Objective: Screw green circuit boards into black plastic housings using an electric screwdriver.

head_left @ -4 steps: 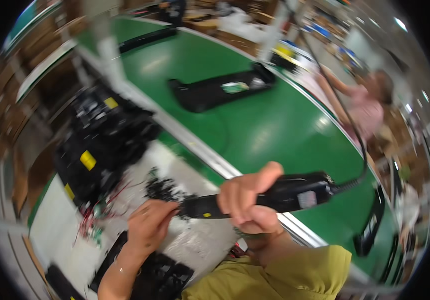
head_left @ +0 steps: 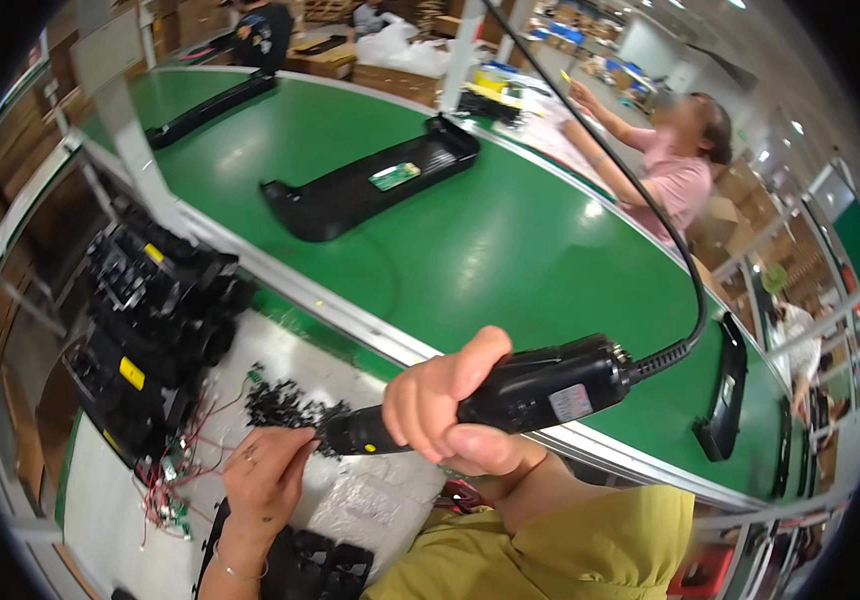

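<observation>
A black corded electric screwdriver (head_left: 560,385) lies across the view, its front end toward the left. My right hand (head_left: 445,405) is wrapped round its body. My left hand (head_left: 265,480) is closed in a pinch at the screwdriver's front end; what the fingertips hold, if anything, is too small to make out. Just beyond them a pile of small black pieces (head_left: 285,402) is spread on the white worktop (head_left: 370,520). Black moulded parts (head_left: 325,565) lie beside my left forearm.
Black housings with yellow labels (head_left: 130,373) are stacked at left, near red wires (head_left: 165,490). Beyond a metal rail runs a green conveyor belt (head_left: 510,260) bearing black trough-shaped covers (head_left: 370,195). The tool's cable (head_left: 685,240) arches upward. Across the belt sits a person in pink (head_left: 675,180).
The whole view has shifted, so belt, housings and both hands appear farther left. The picture is sharper. My hands keep the same hold at the screwdriver.
</observation>
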A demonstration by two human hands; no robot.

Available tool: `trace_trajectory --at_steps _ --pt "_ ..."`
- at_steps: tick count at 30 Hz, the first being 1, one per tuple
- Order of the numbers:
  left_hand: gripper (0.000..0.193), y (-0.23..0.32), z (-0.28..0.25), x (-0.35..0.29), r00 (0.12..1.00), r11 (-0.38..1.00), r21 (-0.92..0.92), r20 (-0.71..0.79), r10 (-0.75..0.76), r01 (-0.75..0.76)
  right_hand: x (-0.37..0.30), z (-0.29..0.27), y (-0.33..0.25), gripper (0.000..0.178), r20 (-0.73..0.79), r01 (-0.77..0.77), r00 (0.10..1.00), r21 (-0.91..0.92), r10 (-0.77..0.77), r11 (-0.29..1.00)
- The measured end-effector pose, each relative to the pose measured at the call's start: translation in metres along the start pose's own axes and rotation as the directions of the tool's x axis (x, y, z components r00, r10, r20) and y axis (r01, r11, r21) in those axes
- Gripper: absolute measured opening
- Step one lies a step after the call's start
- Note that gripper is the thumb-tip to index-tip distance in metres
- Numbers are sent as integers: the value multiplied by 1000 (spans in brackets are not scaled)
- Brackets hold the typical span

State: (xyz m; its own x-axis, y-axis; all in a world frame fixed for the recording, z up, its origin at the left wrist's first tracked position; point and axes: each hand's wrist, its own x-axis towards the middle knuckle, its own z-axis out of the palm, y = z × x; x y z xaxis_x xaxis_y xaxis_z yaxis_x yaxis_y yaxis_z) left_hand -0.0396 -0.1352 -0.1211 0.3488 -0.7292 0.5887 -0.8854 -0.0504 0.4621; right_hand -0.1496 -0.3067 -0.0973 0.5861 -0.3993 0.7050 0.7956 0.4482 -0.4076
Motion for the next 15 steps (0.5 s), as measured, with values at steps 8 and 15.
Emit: trace_trajectory --at_steps 8,15 --pt "22 8 15 3 999 988 -147 -4 51 -51 -11 18 -29 29 71 -1 997 -143 12 990" --pt "22 16 3 -17 995 987 -127 -37 98 -102 -17 36 -26 28 48 -11 999 -201 21 980"
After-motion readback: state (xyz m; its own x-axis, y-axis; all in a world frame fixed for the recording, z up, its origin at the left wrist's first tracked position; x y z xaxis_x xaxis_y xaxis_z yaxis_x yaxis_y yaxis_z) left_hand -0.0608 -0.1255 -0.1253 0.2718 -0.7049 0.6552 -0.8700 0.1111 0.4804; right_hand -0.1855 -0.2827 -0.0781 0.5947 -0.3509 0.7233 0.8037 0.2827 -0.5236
